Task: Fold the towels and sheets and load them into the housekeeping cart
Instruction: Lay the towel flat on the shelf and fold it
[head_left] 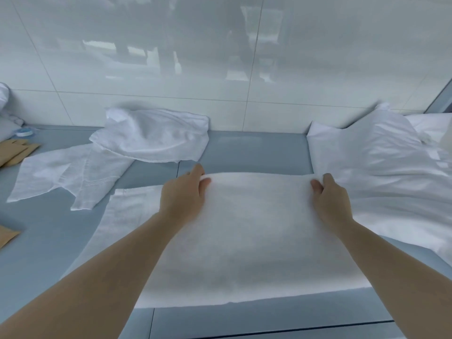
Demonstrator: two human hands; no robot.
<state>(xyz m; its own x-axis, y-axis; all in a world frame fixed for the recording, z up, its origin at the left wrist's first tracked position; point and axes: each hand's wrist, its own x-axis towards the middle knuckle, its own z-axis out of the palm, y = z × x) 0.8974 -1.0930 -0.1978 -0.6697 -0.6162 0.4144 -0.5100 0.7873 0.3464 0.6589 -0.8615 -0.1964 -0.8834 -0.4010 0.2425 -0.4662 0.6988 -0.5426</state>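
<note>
Far out to the left of the left hand, brown paper pieces lie flat on the grey bench, with a small blue and white item just beyond them near the tiled wall. Nearer, still left of that hand, a thin white cloth is spread flat, and a crumpled white towel is heaped beyond it, overlapping its far edge and touching the wall.

The left hand grips the far left corner of the folded towel, fingers curled over the edge and the thumb on top of the fabric. The folded towel lies flat on the bench between the two hands and stretches back toward the person beneath both forearms; a lower layer of it sticks out to the left of the left wrist.

The right hand pinches the far right corner in the same way, thumb on top.

Just right of the right hand, touching the towel's edge, a rumpled white sheet is piled up against the wall.
</note>
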